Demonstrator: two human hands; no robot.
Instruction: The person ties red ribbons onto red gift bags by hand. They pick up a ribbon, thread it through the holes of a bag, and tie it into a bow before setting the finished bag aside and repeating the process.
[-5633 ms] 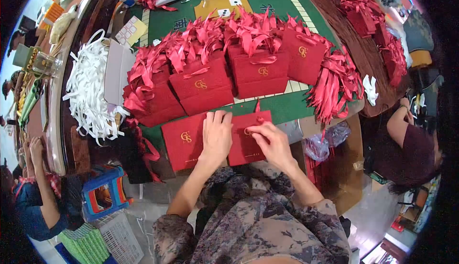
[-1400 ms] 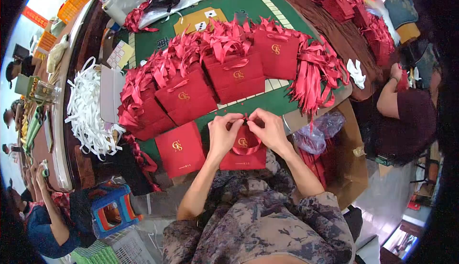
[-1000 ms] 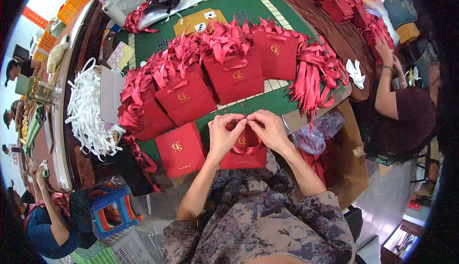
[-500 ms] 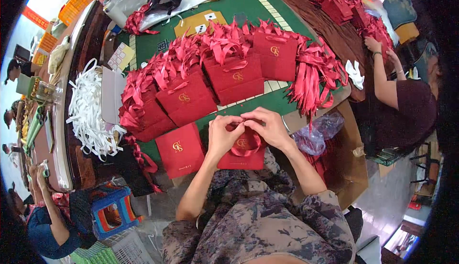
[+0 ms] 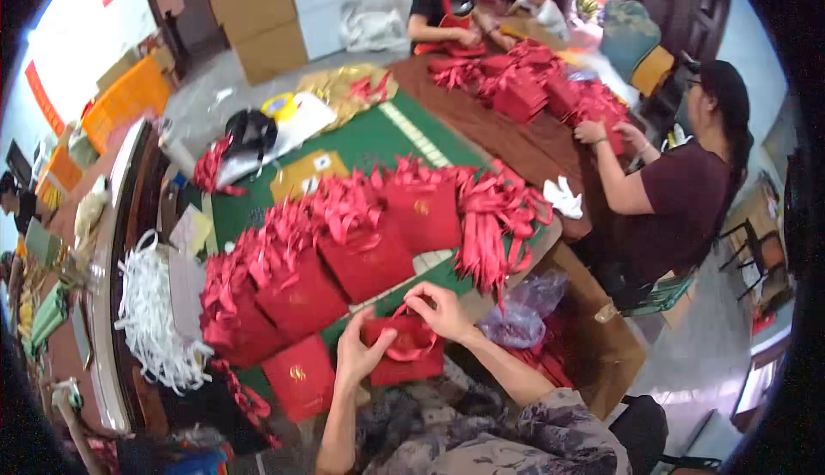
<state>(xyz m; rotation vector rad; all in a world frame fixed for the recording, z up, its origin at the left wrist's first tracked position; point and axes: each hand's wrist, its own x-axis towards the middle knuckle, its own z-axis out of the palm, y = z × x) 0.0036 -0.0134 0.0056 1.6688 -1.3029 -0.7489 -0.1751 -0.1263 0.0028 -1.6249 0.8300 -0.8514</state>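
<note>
A small red paper gift bag (image 5: 407,367) is in front of me, with a red ribbon handle (image 5: 411,355) looping across its front. My left hand (image 5: 363,348) grips the bag's left side, thumb over the front face and fingers mostly hidden behind. My right hand (image 5: 440,312) pinches a red ribbon above the bag's top edge. Left of my hands lies a flat red bag (image 5: 299,377) with a gold logo. Just beyond, rows of finished-looking red bags (image 5: 365,260) stand upright with ribbons bunched on top.
Loose red ribbons (image 5: 498,217) hang over the table's right side, above an open cardboard box (image 5: 593,329) with clear plastic (image 5: 520,312). White ribbons (image 5: 159,320) pile up at left. Co-workers handle red bags at a brown-covered table (image 5: 481,122), one person (image 5: 679,183) seated at right.
The view has tilted up, showing more of the room. My hands, earlier pinching together at the bag's top, have moved apart: the left onto its side, the right drawing a ribbon upward.
</note>
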